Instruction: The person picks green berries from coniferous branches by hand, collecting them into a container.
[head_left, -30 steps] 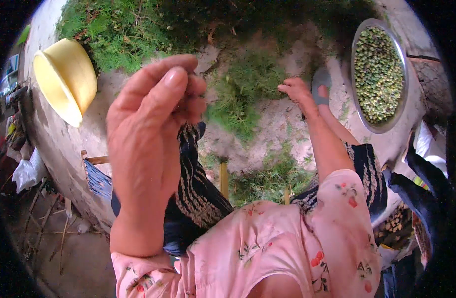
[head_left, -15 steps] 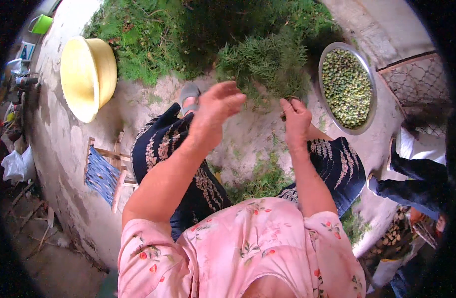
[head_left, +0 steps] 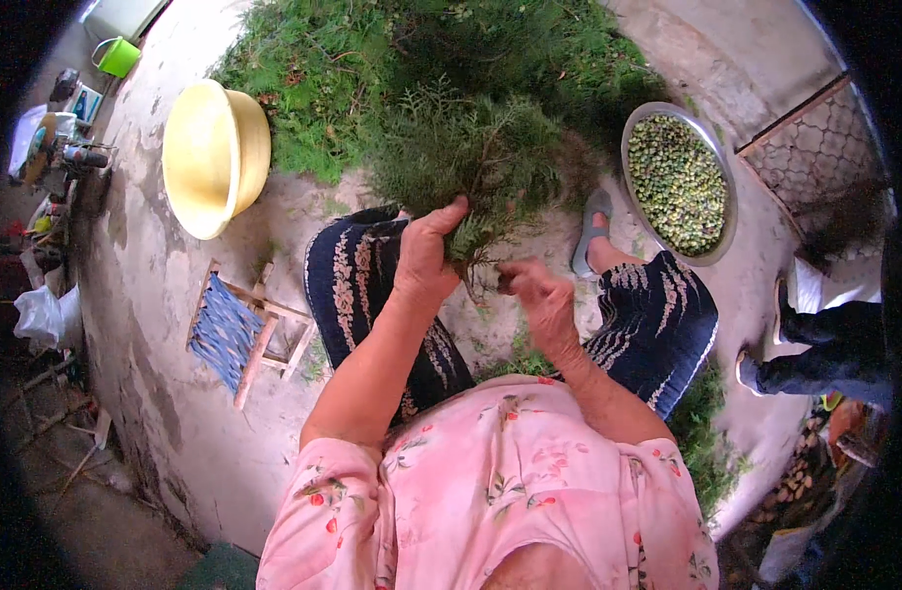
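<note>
One leafy branch [head_left: 485, 157] clasped in left fingers [head_left: 454, 213], fronds [head_left: 421, 133] beyond; right fingers [head_left: 526, 278] curled near stem [head_left: 468, 273], grip unclear.

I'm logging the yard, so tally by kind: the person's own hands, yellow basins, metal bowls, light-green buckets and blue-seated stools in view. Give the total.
Hands: 2 (left hand, holding greenery; right hand)
Yellow basin: 1
Metal bowl: 1
Light-green bucket: 1
Blue-seated stool: 1
Total: 6
</note>
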The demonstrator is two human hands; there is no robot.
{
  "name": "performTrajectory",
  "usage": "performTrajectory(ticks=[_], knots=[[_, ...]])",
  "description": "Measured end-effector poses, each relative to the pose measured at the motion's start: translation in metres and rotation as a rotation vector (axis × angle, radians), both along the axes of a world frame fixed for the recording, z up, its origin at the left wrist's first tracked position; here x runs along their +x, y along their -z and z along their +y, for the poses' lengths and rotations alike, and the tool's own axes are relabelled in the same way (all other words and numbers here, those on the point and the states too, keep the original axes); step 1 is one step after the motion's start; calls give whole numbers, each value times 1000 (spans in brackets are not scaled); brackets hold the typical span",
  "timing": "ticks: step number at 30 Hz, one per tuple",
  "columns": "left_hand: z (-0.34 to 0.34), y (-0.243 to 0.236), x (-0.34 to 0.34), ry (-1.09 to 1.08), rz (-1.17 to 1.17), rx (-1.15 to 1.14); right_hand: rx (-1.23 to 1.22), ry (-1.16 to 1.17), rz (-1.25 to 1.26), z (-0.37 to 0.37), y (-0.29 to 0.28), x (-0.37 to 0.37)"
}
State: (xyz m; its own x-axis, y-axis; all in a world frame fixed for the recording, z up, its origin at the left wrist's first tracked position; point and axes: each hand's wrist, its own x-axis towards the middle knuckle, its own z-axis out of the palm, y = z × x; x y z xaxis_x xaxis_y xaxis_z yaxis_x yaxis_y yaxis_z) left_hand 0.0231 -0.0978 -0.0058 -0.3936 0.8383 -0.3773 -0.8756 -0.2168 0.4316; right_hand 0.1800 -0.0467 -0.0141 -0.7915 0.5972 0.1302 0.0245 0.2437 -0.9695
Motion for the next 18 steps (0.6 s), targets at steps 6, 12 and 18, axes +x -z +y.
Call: performTrajectory(ticks=[6,12,18], knots=[[-21,5,26,124,-47,12,-787,204,181,10,10,-17],[-31,12,45,215,62,-66,-1207,229,366,41,-25,-18],[-25,2,54,237,86,-112,-1279,285,569,63,-31,1]])
